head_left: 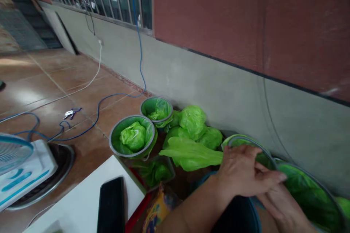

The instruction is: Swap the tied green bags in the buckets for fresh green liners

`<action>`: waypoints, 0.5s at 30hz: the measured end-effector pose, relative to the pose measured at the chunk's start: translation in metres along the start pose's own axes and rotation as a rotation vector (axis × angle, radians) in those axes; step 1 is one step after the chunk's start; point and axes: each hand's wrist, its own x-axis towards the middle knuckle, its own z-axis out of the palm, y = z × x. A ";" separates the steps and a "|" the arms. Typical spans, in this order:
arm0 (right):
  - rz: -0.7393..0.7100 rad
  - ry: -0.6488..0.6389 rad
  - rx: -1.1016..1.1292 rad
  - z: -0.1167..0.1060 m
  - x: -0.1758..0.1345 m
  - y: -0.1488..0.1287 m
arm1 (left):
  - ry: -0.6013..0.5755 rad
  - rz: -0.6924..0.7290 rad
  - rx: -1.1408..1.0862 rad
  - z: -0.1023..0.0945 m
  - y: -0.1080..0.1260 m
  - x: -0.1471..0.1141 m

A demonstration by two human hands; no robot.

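Observation:
A light green plastic bag [191,154] stretches out to the left from my hands, its near end vanishing behind my left hand. My left hand [240,171] lies on top, closed against my right, and the bag comes out at its far edge. Below it, my right hand [281,202] reaches in from the lower right, pressed to the left one. The bag's gathered end is hidden between the two. Behind the stretched bag, several bunched green bags [193,120] are heaped against the wall.
Grey-rimmed buckets lined with green plastic, a large one [112,142] and a small one [142,107], stand left. Larger lined bins [325,185] are at right. A black phone [111,204] rests on a white surface [82,196]. Keys [69,114] and blue cable [100,111] lie on the floor.

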 end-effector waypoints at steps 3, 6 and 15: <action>0.046 0.084 0.113 -0.042 -0.031 -0.029 | -0.161 0.122 0.094 0.000 0.000 -0.005; -0.050 0.264 0.167 -0.079 -0.055 -0.047 | -0.271 0.181 0.264 0.007 -0.005 -0.008; -0.457 0.599 0.229 -0.123 -0.084 -0.044 | -0.225 -0.223 -0.128 0.047 -0.009 -0.004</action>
